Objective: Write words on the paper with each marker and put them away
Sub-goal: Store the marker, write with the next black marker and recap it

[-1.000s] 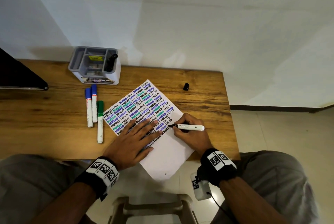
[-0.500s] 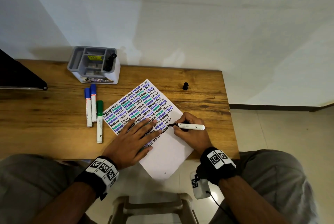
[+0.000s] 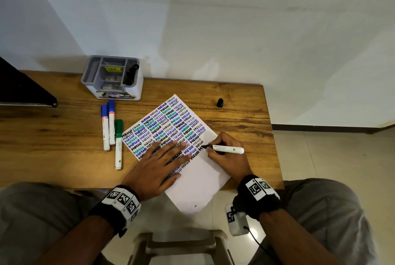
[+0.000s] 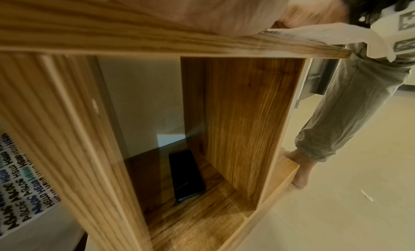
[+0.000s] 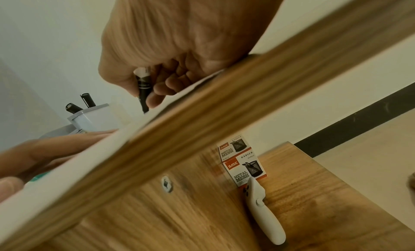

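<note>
A white paper (image 3: 198, 181) covered with rows of "HELLO" lies tilted on the wooden desk (image 3: 53, 149), its near corner hanging over the front edge. My right hand (image 3: 220, 147) pinches an uncapped black marker (image 3: 226, 149) with its tip on the paper; the right wrist view shows the black marker (image 5: 143, 87) between the fingers (image 5: 157, 98). My left hand (image 3: 158, 160) lies flat, fingers spread, pressing on the paper. Two blue-capped markers (image 3: 108, 123) and a green-capped marker (image 3: 118, 143) lie left of the sheet. A black cap (image 3: 219, 102) stands behind the paper.
A grey desk organizer (image 3: 112, 77) with black markers in it stands at the back against the wall. A dark object (image 3: 19, 87) sits at the far left. Under the desk, a shelf holds a phone (image 4: 186, 175), a small box (image 5: 244, 166) and a white controller (image 5: 265, 212).
The marker tip has shifted slightly along the paper as a new black letter forms. The left hand stays pressed on the sheet.
</note>
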Motion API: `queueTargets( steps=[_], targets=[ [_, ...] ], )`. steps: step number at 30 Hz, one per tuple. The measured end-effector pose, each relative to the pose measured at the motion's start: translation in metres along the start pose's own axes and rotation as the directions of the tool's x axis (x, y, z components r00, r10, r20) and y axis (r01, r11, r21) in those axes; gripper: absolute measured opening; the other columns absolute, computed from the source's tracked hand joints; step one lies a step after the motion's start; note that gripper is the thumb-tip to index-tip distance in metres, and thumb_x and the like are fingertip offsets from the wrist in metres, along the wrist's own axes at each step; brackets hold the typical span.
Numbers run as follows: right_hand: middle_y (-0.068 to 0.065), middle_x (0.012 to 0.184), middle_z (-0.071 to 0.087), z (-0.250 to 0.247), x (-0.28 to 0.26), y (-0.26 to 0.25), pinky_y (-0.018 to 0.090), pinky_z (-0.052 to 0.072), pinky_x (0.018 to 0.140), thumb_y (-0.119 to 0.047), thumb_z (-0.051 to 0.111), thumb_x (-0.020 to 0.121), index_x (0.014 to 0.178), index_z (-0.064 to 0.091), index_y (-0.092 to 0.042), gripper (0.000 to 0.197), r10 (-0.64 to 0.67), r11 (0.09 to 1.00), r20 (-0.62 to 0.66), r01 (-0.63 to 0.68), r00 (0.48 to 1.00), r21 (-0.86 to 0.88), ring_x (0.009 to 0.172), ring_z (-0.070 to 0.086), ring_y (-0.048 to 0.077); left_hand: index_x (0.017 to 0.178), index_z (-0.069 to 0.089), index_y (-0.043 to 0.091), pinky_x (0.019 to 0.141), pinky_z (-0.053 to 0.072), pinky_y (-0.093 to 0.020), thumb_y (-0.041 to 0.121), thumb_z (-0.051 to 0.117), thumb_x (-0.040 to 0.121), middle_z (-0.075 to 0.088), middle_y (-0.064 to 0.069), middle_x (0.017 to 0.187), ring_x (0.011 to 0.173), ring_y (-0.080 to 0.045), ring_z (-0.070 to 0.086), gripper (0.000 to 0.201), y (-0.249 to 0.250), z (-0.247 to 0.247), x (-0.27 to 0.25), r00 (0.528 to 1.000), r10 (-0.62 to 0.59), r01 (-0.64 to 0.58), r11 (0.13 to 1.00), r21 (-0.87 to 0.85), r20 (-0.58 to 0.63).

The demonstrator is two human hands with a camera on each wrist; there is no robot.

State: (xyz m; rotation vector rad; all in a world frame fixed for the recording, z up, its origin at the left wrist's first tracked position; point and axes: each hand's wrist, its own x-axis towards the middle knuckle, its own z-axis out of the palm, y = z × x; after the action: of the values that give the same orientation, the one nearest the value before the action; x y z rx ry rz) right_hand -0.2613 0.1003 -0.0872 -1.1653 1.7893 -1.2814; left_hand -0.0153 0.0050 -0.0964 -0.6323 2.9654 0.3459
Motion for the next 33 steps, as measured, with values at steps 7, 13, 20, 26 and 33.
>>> queueTargets(
  steps=[7,13,20,26,33],
  targets=[
    [-0.002,0.076,0.073,0.0002,0.0002,0.0011,0.021,0.048,0.06,0.0,0.078,0.078,0.072,0.061,-0.016,0.024,0.007,1.0,0.014,-0.006,1.0,-0.016,0.067,0.061,0.004,0.155,0.011,0.039,0.121,0.012,-0.049,0.053,0.022,0.102,0.011,0.007,0.165,0.152,-0.016,0.011,0.056,-0.0005,0.0009,-0.0001,1.0,-0.002,0.002,1.0,-0.005,0.003],
    [-0.001,0.082,0.076,-0.0003,0.0009,0.0019,0.023,0.05,0.062,0.0,0.078,0.079,0.076,0.064,-0.013,0.019,0.007,1.0,0.01,-0.007,1.0,0.005,0.071,0.065,0.012,0.155,0.012,0.038,0.121,0.013,-0.049,0.053,0.023,0.102,0.013,0.006,0.165,0.152,-0.016,0.013,0.056,-0.0007,0.0014,0.0002,1.0,-0.001,0.001,1.0,0.0,0.003],
    [-0.003,0.08,0.075,-0.0014,0.0008,0.0022,0.023,0.05,0.062,0.001,0.078,0.079,0.074,0.063,-0.022,0.028,0.017,1.0,0.017,-0.017,1.0,0.024,0.071,0.063,0.009,0.155,0.014,0.038,0.121,0.013,-0.049,0.053,0.024,0.102,0.014,0.006,0.164,0.151,-0.017,0.014,0.055,-0.0001,0.0004,-0.0001,1.0,0.001,-0.001,1.0,-0.005,-0.004],
    [0.002,0.08,0.074,-0.001,0.0013,0.0041,0.022,0.048,0.061,-0.001,0.079,0.079,0.074,0.063,-0.014,0.021,0.03,0.999,-0.016,-0.03,0.999,0.023,0.071,0.062,0.009,0.155,0.015,0.038,0.12,0.014,-0.049,0.053,0.023,0.102,0.015,0.006,0.164,0.151,-0.017,0.016,0.055,-0.0003,0.0006,0.0001,1.0,0.003,-0.003,1.0,-0.007,-0.003],
    [0.001,0.076,0.073,-0.0012,0.0006,0.0049,0.022,0.046,0.058,0.0,0.079,0.077,0.072,0.06,-0.011,0.022,0.023,1.0,-0.01,-0.023,1.0,-0.005,0.066,0.059,0.006,0.155,0.016,0.038,0.12,0.014,-0.049,0.053,0.022,0.102,0.015,0.006,0.164,0.151,-0.017,0.016,0.055,0.0001,0.0003,0.0,1.0,0.0,0.0,1.0,-0.01,-0.001]
  ],
)
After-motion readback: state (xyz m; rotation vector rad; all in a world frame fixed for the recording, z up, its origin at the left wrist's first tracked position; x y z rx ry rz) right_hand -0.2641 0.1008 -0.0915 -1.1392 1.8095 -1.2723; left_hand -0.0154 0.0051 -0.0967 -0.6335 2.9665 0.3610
